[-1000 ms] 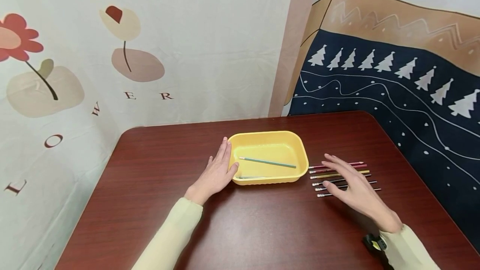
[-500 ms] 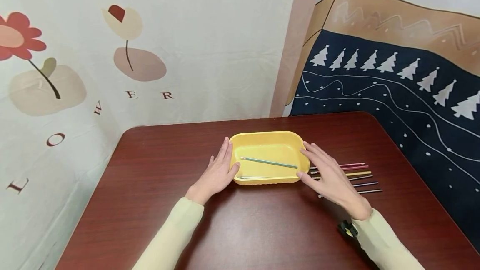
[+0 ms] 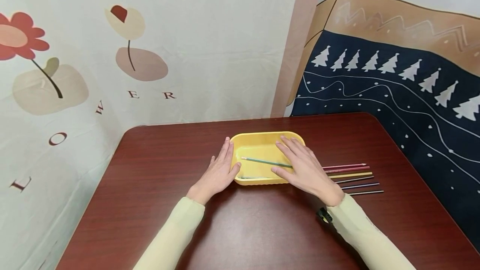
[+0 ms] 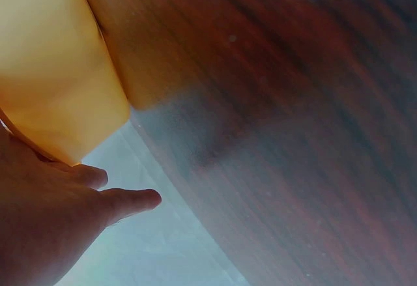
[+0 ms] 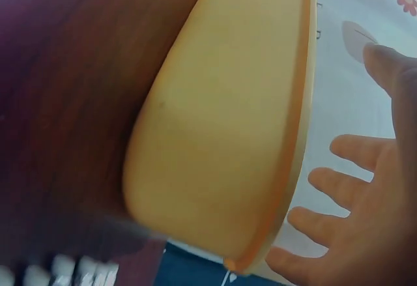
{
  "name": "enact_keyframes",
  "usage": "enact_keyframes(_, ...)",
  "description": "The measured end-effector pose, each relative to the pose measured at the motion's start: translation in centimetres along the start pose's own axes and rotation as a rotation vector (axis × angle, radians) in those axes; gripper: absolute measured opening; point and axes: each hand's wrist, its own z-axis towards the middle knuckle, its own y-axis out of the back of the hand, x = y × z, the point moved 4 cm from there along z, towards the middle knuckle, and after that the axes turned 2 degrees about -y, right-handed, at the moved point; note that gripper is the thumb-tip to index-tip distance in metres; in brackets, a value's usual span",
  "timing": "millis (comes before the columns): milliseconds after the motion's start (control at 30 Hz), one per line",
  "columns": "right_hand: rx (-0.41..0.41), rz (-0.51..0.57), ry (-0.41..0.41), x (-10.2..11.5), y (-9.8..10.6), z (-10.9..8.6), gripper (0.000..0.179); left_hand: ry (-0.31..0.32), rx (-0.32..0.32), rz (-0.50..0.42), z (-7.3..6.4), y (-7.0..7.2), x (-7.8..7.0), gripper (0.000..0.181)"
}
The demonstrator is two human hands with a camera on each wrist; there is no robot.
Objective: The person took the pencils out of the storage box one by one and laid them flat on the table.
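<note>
A yellow plastic tray (image 3: 258, 133) stands on the table, with a green pencil (image 3: 262, 161) lying slantwise inside it. Another thin pencil (image 3: 253, 177), partly hidden, lies along its near wall. My left hand (image 3: 213, 177) rests with extended fingers against the tray's left end. Over the right part of the tray is my right hand (image 3: 307, 172), fingers spread and nothing held; it covers one end of the green pencil. In the right wrist view its fingers (image 5: 339, 185) are above the tray's rim. Right of the tray lies a row of several pencils (image 3: 350, 174), their left ends hidden by my right hand.
The dark red wooden table (image 3: 161, 166) has rounded far corners. Behind it hangs a pale flower-print cloth (image 3: 210, 45), and to the right a navy cloth with white trees (image 3: 375, 91). A black device (image 3: 324, 216) is worn at my right wrist.
My right hand has moved left from above the pencil row to over the right part of the tray. My left hand stays at the tray's left end; the tray and pencils keep their places.
</note>
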Motion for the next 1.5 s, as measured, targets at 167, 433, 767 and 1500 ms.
enact_keyframes(167,0.016,-0.008,0.016,0.5,-0.7,1.4,0.078,0.005,0.006,0.002,0.0,0.0,0.0,0.076)
enact_keyframes(433,0.06,0.034,0.003,0.7,-1.8,3.0,0.071,0.006,0.003,0.001,0.0,0.0,-0.1,0.076)
enact_keyframes(767,0.167,0.063,-0.046,1.1,-3.3,4.6,0.06,0.003,-0.002,0.003,-0.1,0.1,-0.2,0.077)
enact_keyframes(1500,0.281,0.134,-0.066,0.6,-6.0,6.4,0.031,0.003,0.017,0.021,-0.1,0.3,0.0,0.079)
